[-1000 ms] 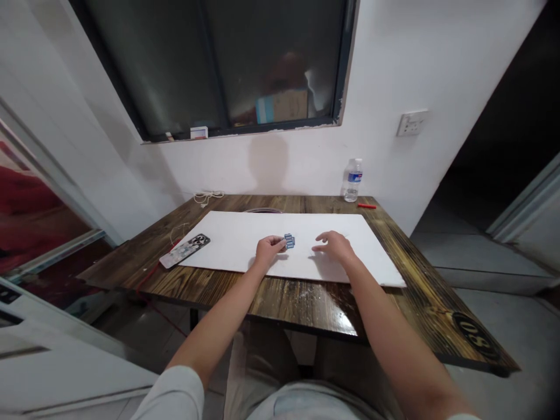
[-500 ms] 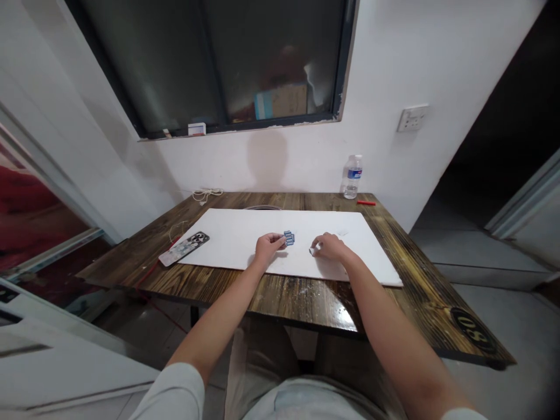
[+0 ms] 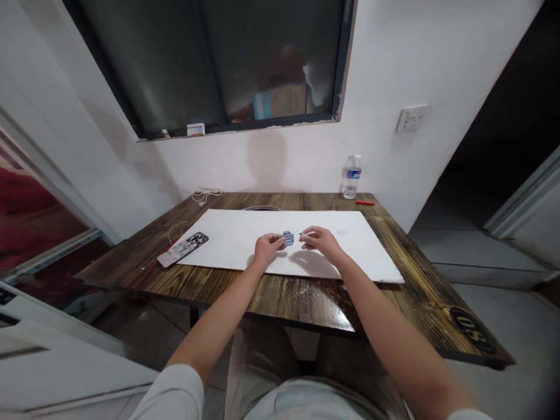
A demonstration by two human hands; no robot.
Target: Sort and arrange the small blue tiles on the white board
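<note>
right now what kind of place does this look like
Perhaps a small eatery: a dark wooden table with a round number plate, plus a white wall socket.

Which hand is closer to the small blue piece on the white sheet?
Left. The left hand has its fingertips right beside the blue piece, on its left side; the right hand is to the piece's right, with a small gap.

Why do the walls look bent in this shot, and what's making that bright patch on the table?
In the head view, the wide lens bends the edges of the white wall and stretches the right forearm; glare shines on the varnished wooden table near its front edge; the right hand casts a soft shadow on the white board.
</note>
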